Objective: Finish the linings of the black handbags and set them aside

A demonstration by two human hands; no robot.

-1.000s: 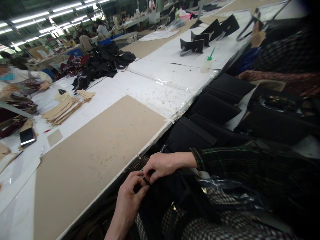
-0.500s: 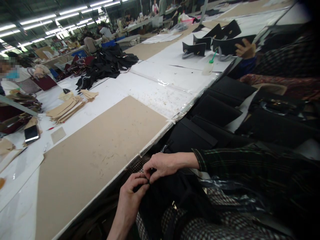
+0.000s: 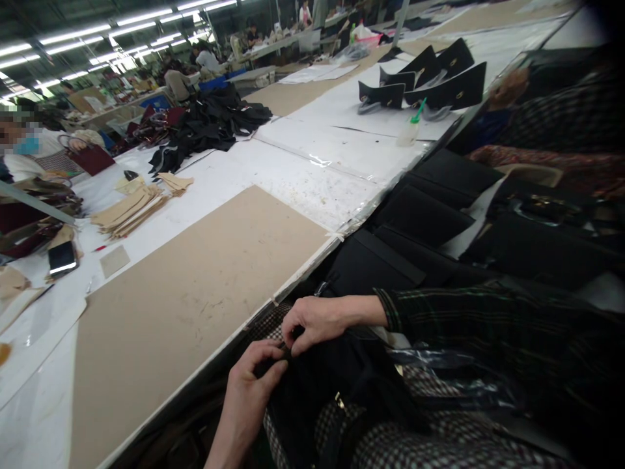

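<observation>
A soft black handbag (image 3: 342, 371) lies in my lap, its upper edge toward the table. My right hand (image 3: 319, 320) pinches that edge between thumb and fingers. Close beside it, my left hand (image 3: 251, 384) grips the same edge with thumb and forefinger, the fingertips almost meeting the right ones. A small gold metal fitting (image 3: 340, 400) shows on the bag's front. Clear plastic wrap (image 3: 439, 365) lies over dark straps to the right. Exactly what the fingertips hold at the edge is hidden by the hands.
A table with a tan board (image 3: 205, 280) runs along my left. Black flat panels (image 3: 424, 208) are stacked to the right. Further off stand black flaps (image 3: 449, 88) and a green-tipped bottle (image 3: 409, 130). A phone (image 3: 62, 259) lies at left. A co-worker's arm (image 3: 541, 111) is at right.
My left hand has drawn slightly left and its thumb and forefinger are a little further apart. My right hand barely moved. The co-worker's hand at right has left the black flaps.
</observation>
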